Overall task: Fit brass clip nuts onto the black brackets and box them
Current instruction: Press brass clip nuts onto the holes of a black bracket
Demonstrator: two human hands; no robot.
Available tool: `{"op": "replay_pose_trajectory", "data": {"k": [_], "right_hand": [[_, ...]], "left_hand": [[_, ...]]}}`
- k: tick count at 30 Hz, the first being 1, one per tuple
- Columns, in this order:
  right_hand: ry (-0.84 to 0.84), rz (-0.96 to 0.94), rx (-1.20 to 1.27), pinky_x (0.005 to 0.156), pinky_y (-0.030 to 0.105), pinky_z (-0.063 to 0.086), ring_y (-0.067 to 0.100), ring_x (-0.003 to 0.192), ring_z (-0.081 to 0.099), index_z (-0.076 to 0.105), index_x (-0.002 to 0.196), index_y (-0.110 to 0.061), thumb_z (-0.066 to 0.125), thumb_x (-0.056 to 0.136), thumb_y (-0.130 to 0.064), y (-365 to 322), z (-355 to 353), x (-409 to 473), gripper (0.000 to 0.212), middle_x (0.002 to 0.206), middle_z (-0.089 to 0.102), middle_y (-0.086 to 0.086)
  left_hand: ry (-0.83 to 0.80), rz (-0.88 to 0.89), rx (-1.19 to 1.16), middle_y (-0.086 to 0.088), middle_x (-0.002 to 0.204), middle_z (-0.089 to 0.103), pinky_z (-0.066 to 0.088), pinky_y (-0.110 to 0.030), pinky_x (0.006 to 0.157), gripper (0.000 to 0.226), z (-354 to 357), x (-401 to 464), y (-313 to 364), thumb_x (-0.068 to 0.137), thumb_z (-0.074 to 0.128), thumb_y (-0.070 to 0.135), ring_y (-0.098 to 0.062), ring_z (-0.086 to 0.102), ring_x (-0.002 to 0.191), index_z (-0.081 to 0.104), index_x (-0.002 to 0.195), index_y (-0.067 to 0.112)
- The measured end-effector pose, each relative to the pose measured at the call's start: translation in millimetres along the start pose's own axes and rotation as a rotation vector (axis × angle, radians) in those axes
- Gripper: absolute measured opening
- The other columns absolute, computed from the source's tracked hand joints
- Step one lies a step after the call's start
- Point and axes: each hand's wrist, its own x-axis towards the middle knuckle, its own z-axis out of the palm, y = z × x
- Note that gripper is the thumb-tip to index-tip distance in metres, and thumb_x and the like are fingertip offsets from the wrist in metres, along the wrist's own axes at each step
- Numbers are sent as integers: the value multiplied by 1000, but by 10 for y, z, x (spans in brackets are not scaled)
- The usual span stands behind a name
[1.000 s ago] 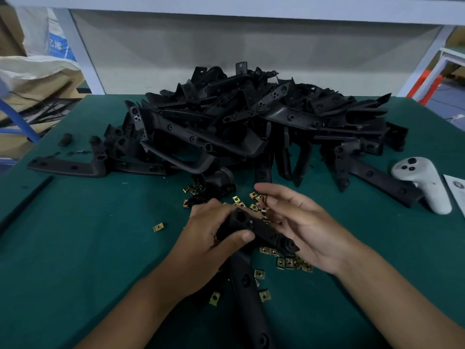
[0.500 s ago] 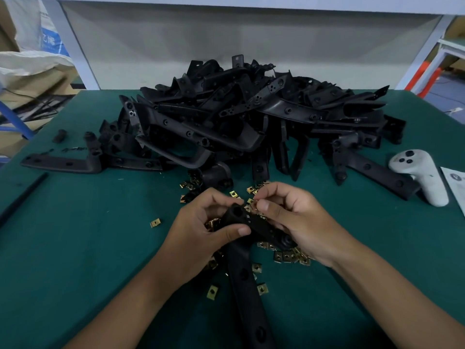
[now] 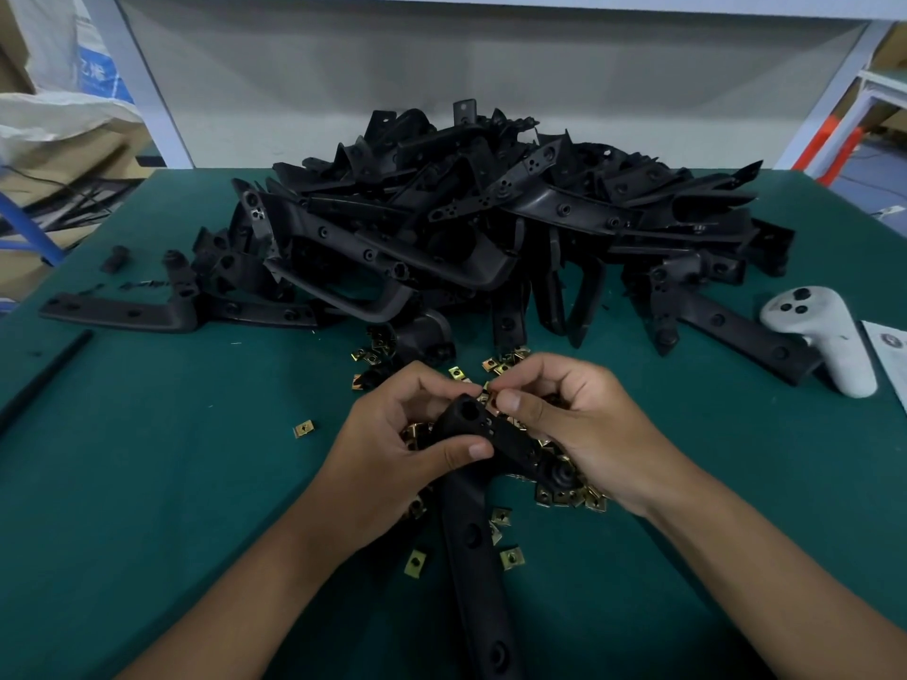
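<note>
Black plastic rod (image 3: 44, 373): lies diagonally on the green felt-covered table (image 3: 147, 483) at the far left edge.

Single long black bracket (image 3: 122, 311): flat on the table, left of the heap.

Lone square brass clip nut (image 3: 303, 428): on the cloth, apart from the rest, left of the hands.

Left hand (image 3: 392, 458): fingers curled round the head of a black moulded plastic bracket (image 3: 471, 532), thumb pressed across its near face. The bracket's long perforated arm runs toward the viewer between the forearms.

Scattered brass clip nuts (image 3: 569, 495): loose on the table under and around both hands, more near the heap's foot.

Heap of black brackets (image 3: 491, 228): large tangled pile across the table's far middle.

Right hand (image 3: 579, 424): fingers curled, thumb and fingertips pinching a small brass clip nut (image 3: 488, 391) at the top edge of the held bracket's head; whether the nut is seated cannot be told.

White handheld controller (image 3: 824, 336): at the right, touching a bracket's end.

White paper sheet (image 3: 891, 346): right edge, partly cut off.
</note>
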Motion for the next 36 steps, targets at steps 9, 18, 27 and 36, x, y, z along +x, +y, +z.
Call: {"op": "replay_pose_trajectory", "data": {"k": [9,18,27,36], "right_hand": [[-16,25,-33,69,11,50,-2,79,67,77,91,-31,72,86,-32,-9,-27,-2,7,86,75,-10],[-64,45,-10,64,9,46,-6,65,61,79,95,-33,69,89,-37,-27,-43,-23,12,72,69,-19],[-64,105,57,98,23,52,15,118,66,78,111,-29,67,86,-47,17,-22,-19,32,122,73,-3],[26,204,529,87,30,57,18,96,68,63,116,-4,35,92,13,71,-154,71,41,121,70,16]], "left_hand": [[0,1,-10,-8,102,77,59,-27,82,37,-14,-5,-8,71,89,44,-23,74,98,71,102,34],[12,1,51,-4,97,77,59,-26,80,37,-9,1,-37,71,87,49,-19,74,96,69,101,36],[146,71,163,10,99,75,55,-19,81,30,-12,-13,-75,74,83,42,-10,70,98,66,98,44],[96,-12,179,8,103,75,58,-30,84,29,-76,13,-76,79,76,46,-13,70,101,71,108,43]]}}
